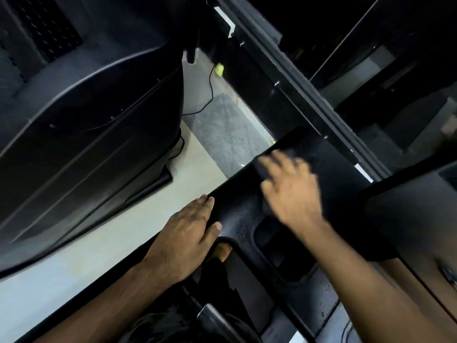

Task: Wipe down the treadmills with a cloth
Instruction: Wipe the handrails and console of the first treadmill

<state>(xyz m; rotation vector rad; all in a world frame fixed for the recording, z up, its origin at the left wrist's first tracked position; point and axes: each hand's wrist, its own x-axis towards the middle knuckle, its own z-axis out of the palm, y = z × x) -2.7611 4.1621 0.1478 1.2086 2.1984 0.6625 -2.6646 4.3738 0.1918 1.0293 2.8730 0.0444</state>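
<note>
Treadmill console (321, 169): left hand (183, 236) flat on its edge, right hand (291, 189) blurred, perhaps pressing a cloth.

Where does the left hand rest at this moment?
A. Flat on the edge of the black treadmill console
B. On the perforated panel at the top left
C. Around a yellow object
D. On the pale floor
A: the left hand lies with straight fingers on the near edge of the black console, while the right hand is blurred further along it.
</note>
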